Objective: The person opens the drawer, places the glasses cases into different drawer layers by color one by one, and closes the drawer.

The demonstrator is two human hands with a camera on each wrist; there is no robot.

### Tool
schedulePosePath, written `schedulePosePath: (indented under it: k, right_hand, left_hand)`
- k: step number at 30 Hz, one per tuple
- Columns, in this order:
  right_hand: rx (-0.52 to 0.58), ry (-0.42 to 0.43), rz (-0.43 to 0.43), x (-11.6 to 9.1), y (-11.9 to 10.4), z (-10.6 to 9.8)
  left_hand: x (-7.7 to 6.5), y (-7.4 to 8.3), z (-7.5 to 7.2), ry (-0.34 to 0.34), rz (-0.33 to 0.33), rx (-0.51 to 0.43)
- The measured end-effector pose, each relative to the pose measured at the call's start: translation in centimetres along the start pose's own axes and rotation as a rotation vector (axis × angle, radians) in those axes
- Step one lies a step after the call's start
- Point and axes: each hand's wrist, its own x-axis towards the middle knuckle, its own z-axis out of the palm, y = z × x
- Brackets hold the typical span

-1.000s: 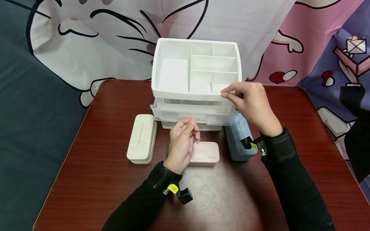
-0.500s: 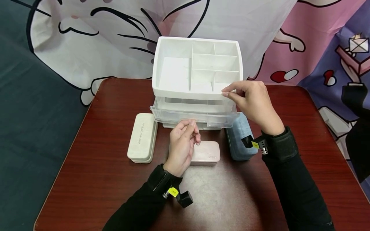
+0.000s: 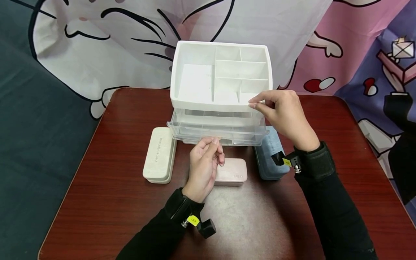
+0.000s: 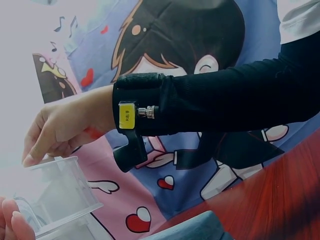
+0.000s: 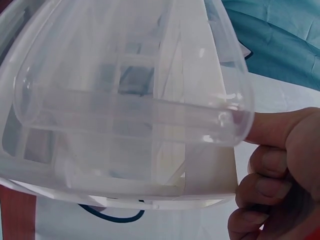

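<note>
A white storage box (image 3: 221,107) stands at the back of the table, its top tray divided into several compartments. Below the tray, a clear drawer (image 3: 214,130) sticks out toward me. My left hand (image 3: 204,162) pinches the middle of the drawer's front edge between thumb and fingers; only its fingertips (image 4: 17,225) show in the left wrist view. With thumb and index finger, my right hand (image 3: 286,113) pinches the front right rim of the top tray. The left wrist view shows the same right hand (image 4: 65,127) from the side, gripping a translucent corner.
Around the box on the brown table (image 3: 104,187) lie several oblong cases: a cream case (image 3: 159,155) at left, a pale pink case (image 3: 231,171) partly behind my left hand, and a blue case (image 3: 271,153) at right under my right wrist. A printed curtain (image 3: 136,68) hangs behind.
The clear drawer has slid a little farther out toward me, with my left hand drawing back along with it. My right hand has stayed on the tray's rim.
</note>
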Motion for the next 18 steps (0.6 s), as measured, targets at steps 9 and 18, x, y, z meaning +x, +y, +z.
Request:
schedulePosePath:
  k: [9,18]
  right_hand:
    - [-0.006,0.002,-0.006,-0.02,-0.06,-0.03]
    - [-0.013,0.004,-0.004,-0.03,-0.01,0.0]
  left_hand:
    - [-0.34,-0.13,-0.1,0.009,0.005,-0.015]
    - [-0.67,-0.14,-0.03,0.017,0.009,-0.016]
